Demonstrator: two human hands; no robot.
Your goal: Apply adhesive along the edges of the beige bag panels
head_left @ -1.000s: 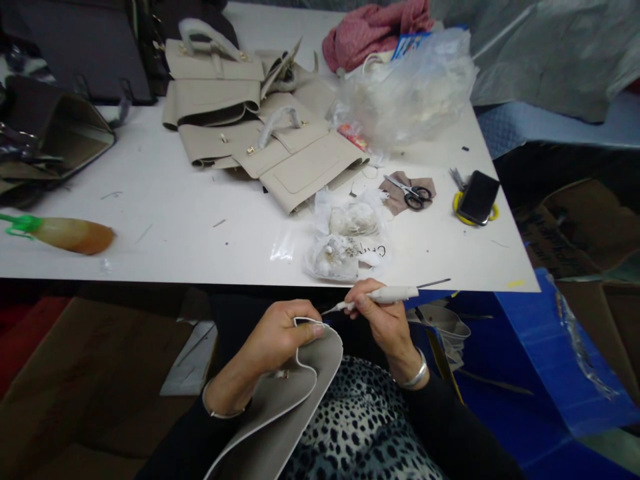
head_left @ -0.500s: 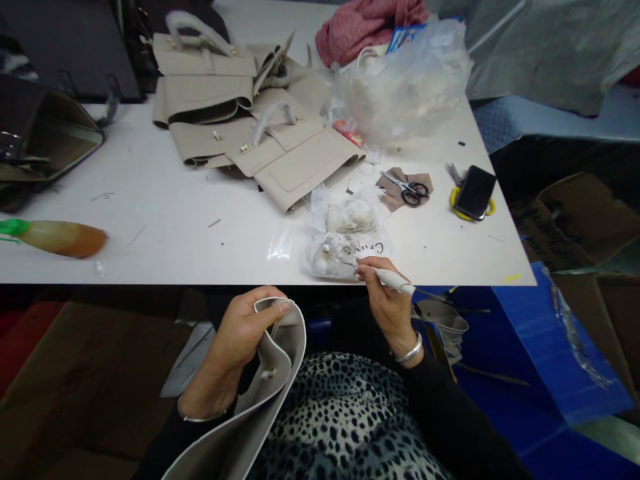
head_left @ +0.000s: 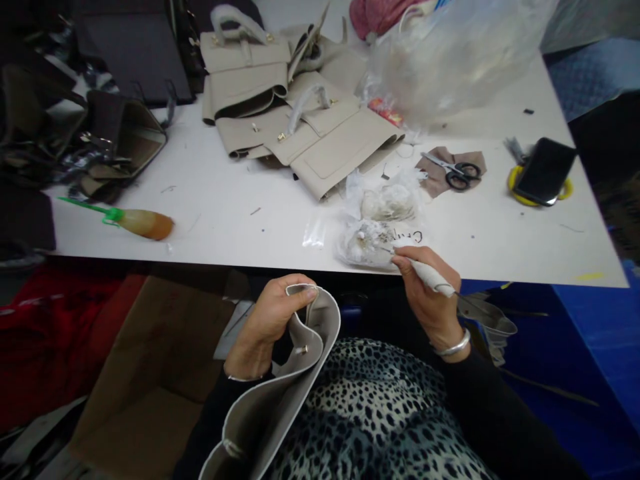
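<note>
My left hand (head_left: 275,317) is closed on the top edge of a beige handbag body (head_left: 330,320), thumb on the inside. The bag piece curls open in my lap, and a small metal fitting shows on its inner panel. In my right hand (head_left: 433,300) is a thin pointed tool (head_left: 425,275) with a white-wrapped handle. Its metal tip points left at a small clear plastic bag (head_left: 363,243) with whitish contents, at the table's front edge. Whether the tip touches the contents, I cannot tell. Behind it lies another small plastic bag (head_left: 387,200).
Several beige handbags (head_left: 345,143) lie on the white table (head_left: 235,233). Scissors (head_left: 453,170) rest on a brown scrap, with a phone (head_left: 545,170) on a yellow ring to the right. A glue bottle (head_left: 145,223), dark bags (head_left: 125,133) and a large plastic bag (head_left: 450,73) surround them.
The view has turned left, so everything appears further right and more dark bags show. Both hands keep their holds, and the tool tip stays by the small plastic bag.
</note>
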